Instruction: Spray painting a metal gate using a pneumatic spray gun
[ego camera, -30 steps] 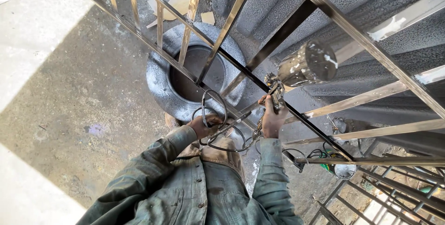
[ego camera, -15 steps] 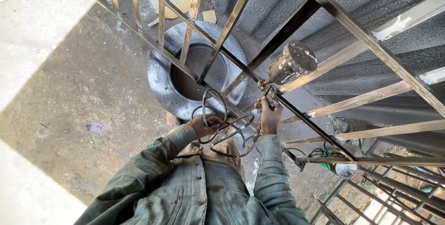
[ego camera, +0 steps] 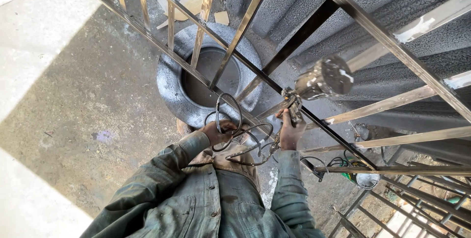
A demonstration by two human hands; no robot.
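Grey tyre (ego camera: 171, 78), perhaps cardboard scraps (ego camera: 192, 2)

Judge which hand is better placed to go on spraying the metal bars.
Right, probably. The right hand already holds the paint-crusted spray gun with its metal cup against the dark metal gate bars, while the left hand is occupied with the looped hose.

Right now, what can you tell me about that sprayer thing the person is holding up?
The spray gun is a metal tool, grimy and speckled with dried paint. A round cup sits on top, tilted, its lid streaked white. The right hand grips the handle and holds the gun up against a dark bar of the metal gate. A thin dark hose runs from below the handle in loops to the left hand, which holds the coils. Whether it is spraying cannot be seen.
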